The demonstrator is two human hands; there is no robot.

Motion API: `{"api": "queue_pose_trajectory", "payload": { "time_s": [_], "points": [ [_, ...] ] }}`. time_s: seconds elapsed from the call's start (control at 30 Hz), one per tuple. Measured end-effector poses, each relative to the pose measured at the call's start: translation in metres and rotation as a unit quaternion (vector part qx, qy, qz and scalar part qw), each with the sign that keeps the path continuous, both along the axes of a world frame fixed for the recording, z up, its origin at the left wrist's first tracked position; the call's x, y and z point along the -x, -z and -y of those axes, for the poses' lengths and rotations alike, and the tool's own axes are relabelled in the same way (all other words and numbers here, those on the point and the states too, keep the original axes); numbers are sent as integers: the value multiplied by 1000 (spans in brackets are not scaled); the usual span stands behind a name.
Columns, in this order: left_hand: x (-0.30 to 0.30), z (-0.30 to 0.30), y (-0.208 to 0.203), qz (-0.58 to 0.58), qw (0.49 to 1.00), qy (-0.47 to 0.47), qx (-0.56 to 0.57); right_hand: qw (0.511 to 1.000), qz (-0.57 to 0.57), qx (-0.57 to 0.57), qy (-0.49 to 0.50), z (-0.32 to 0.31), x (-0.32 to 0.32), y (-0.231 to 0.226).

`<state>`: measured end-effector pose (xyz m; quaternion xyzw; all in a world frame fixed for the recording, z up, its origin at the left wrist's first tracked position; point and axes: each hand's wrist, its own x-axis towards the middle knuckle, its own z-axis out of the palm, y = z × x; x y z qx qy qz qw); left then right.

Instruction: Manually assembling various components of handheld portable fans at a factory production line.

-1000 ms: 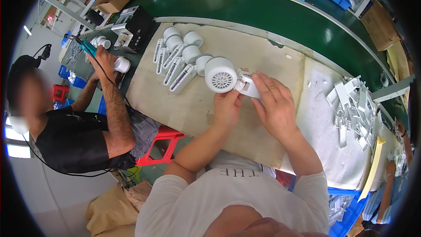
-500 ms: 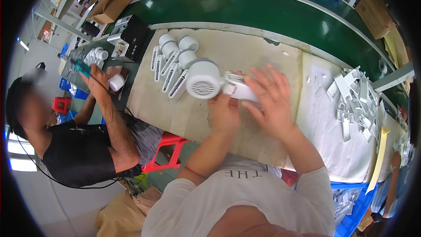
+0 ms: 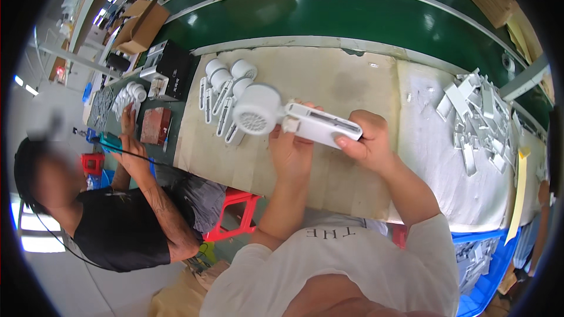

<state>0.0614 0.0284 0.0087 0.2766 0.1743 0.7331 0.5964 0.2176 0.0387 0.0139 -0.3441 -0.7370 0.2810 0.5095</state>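
Right hand (image 3: 370, 144) clamped on white hair dryer (image 3: 294, 118) handle, left hand (image 3: 292, 151) fingers closed under its neck, dryer held above surface (image 3: 329, 82) middle, more dryers (image 3: 223, 91) at left edge, blue bin (image 3: 487, 270) with white parts

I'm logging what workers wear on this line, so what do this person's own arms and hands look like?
Both hands are bare: no gloves, rings or watch show on the left hand or right hand. The forearms are uncovered; short white T-shirt sleeves end near the elbows.
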Motion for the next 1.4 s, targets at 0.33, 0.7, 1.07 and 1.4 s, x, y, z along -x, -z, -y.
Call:
{"api": "queue_pose_trajectory", "payload": {
  "time_s": [0.33, 0.7, 1.07, 1.4],
  "points": [
    [62, -8, -10, -819, 565, -71, -71, 947, -23, 307, -87, -18, -4, 39],
    [131, -24, 15, -884, 403, -236, -3, 965, 131, 225, -14, -27, 1, 50],
    [167, -72, 25, -884, 449, -116, 66, 965, 122, 234, -8, -23, -2, 61],
    [221, -123, 24, -896, 394, -160, 130, 978, 149, 144, 7, -26, 1, 62]
  ]
}}
